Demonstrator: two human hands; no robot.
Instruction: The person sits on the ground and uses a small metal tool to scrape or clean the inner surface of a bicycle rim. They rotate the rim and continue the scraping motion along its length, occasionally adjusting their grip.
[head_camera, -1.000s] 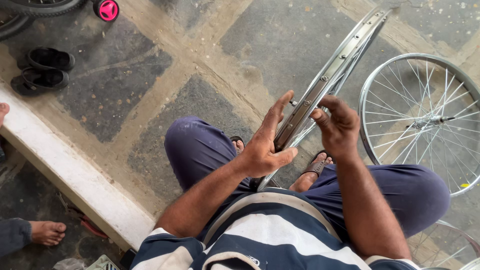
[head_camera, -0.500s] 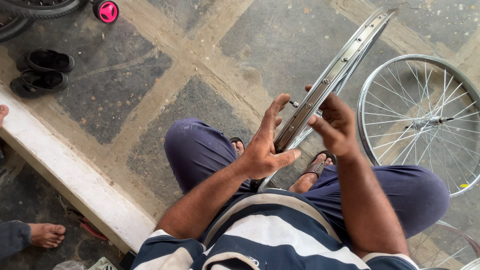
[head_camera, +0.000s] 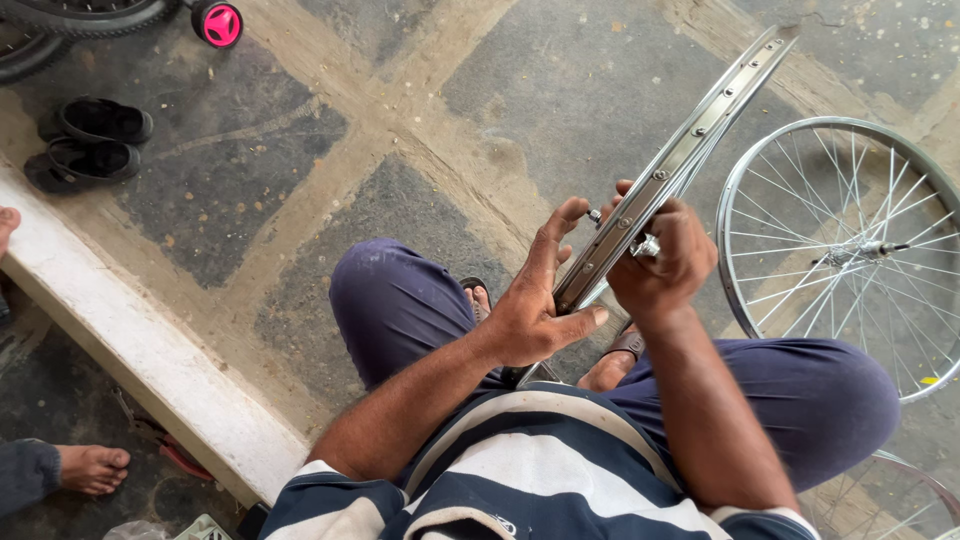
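Note:
A silver bicycle wheel (head_camera: 705, 120) stands edge-on between my knees, its rim running up to the top right. My left hand (head_camera: 538, 300) grips the rim's left side, thumb along the edge and fingers stretched upward. My right hand (head_camera: 663, 262) is closed around the hub and spokes on the rim's right side, a small metal part showing between the fingers. My legs in dark blue trousers (head_camera: 400, 300) sit to either side, with sandalled feet below the wheel.
A second spoked wheel (head_camera: 850, 250) lies flat on the stone floor at right, another rim (head_camera: 890, 490) at bottom right. Black sandals (head_camera: 90, 140) lie at upper left near a pink-capped tyre (head_camera: 217, 22). A white kerb (head_camera: 150, 370) runs diagonally; another person's foot (head_camera: 90, 468) rests below it.
My right hand has closed down over the hub side of the wheel. The left hand's fingers have shifted slightly up the rim. The wheel has barely moved.

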